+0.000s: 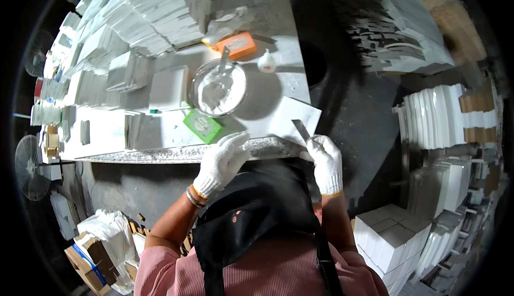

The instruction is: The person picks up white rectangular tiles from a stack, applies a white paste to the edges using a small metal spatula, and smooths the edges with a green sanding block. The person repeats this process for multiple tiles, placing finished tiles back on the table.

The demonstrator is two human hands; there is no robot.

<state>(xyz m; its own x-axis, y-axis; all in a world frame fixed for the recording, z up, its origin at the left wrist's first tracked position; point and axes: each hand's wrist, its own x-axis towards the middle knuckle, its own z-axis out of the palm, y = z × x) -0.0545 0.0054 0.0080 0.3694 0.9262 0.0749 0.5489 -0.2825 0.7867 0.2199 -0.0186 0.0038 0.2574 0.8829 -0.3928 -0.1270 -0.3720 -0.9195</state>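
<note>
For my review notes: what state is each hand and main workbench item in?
Left hand: gloved, seemingly empty, fingers extended
Right hand: gloved, closed on the gray blade
Gray blade: held, over the white tile
White tile: lying flat
Bowl: upright, partly filled with white material
White bottle: standing upright
Green box: lying flat
Orange box: lying flat

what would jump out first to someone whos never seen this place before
Probably the bright orange box and green box, on the far and near sides of the round bowl on the pale table. Next, the white-gloved hands by the table's near edge: the right hand holds a flat metal blade at a white square slab, while the left hand looks empty.
</note>
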